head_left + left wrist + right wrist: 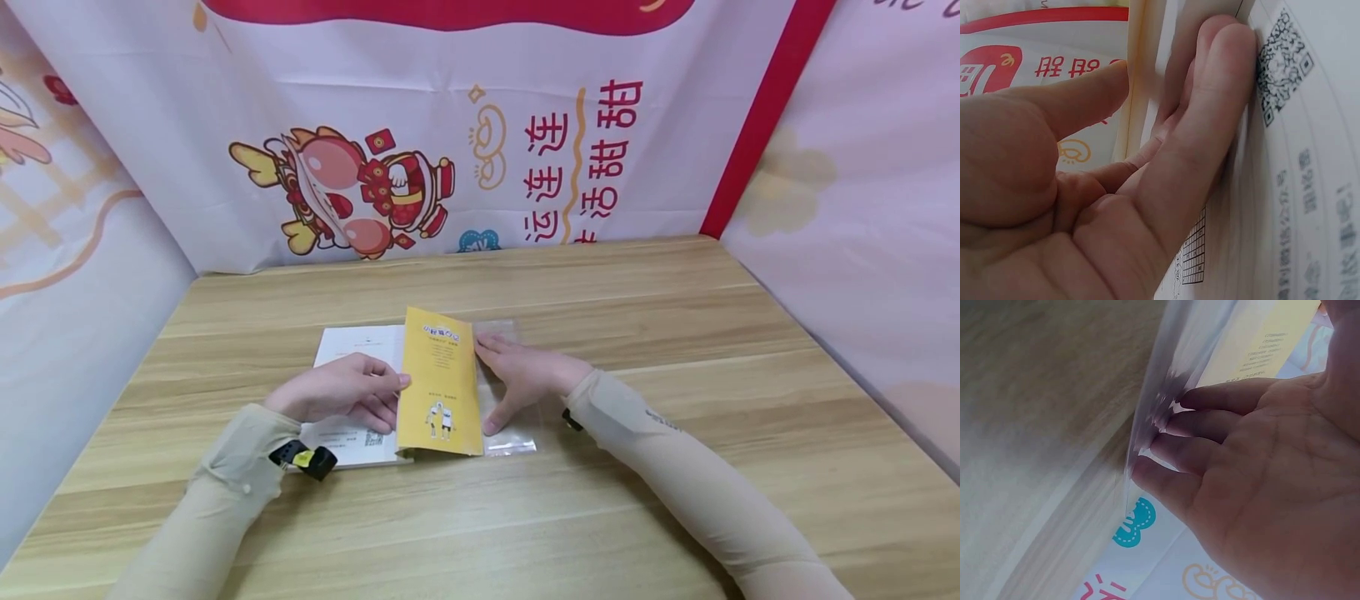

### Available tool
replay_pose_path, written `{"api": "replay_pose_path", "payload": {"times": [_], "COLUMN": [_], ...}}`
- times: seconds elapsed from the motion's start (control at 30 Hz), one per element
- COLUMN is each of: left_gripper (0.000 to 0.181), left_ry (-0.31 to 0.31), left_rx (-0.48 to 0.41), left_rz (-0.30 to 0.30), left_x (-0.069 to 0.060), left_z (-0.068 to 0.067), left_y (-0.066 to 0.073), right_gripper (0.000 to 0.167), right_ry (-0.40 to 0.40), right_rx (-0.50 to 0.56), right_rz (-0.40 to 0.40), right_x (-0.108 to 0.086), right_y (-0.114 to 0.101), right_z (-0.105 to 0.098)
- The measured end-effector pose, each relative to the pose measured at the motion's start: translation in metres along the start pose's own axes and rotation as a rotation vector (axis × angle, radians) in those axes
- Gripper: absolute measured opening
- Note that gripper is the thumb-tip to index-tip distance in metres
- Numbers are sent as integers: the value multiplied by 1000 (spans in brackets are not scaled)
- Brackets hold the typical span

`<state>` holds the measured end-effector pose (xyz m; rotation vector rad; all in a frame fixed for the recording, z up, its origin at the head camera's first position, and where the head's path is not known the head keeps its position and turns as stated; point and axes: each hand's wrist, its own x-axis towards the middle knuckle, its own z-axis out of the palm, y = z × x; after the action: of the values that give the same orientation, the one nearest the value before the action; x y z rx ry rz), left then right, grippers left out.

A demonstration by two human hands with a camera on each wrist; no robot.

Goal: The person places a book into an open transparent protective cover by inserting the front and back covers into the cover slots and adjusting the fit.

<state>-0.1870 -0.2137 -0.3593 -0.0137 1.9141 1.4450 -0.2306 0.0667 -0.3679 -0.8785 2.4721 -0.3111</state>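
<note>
A yellow printed cover with cartoon figures stands partly raised between the hands. My left hand pinches its left edge, thumb on the near face and fingers behind, over a white printed page with a QR code. In the left wrist view the left hand has its thumb on the pale edge. My right hand is spread with fingertips on a clear plastic sleeve, right of the cover. The right wrist view shows the right hand with fingers against the sleeve.
The wooden table extends around the papers. Behind it hangs a white cloth backdrop with red lettering and a cartoon dragon. Fabric walls stand at both sides. Dark wrist straps sit at both sleeves.
</note>
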Motion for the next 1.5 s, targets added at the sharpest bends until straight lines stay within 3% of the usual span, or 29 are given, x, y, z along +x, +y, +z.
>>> {"api": "replay_pose_path", "payload": {"times": [0.43,1.5], "left_gripper": [37,35], "left_ry": [15,36], "left_rx": [11,29], "left_rz": [-6,-4], "left_x": [-1,1], "left_z": [-1,1], "left_y": [-2,1], "right_gripper": [133,132], "right_ry": [8,-3], "right_rx": [-6,-6], "right_rz": [-39,-16], "right_x": [0,-1], "right_y": [0,0], "right_z": [1,-2]}}
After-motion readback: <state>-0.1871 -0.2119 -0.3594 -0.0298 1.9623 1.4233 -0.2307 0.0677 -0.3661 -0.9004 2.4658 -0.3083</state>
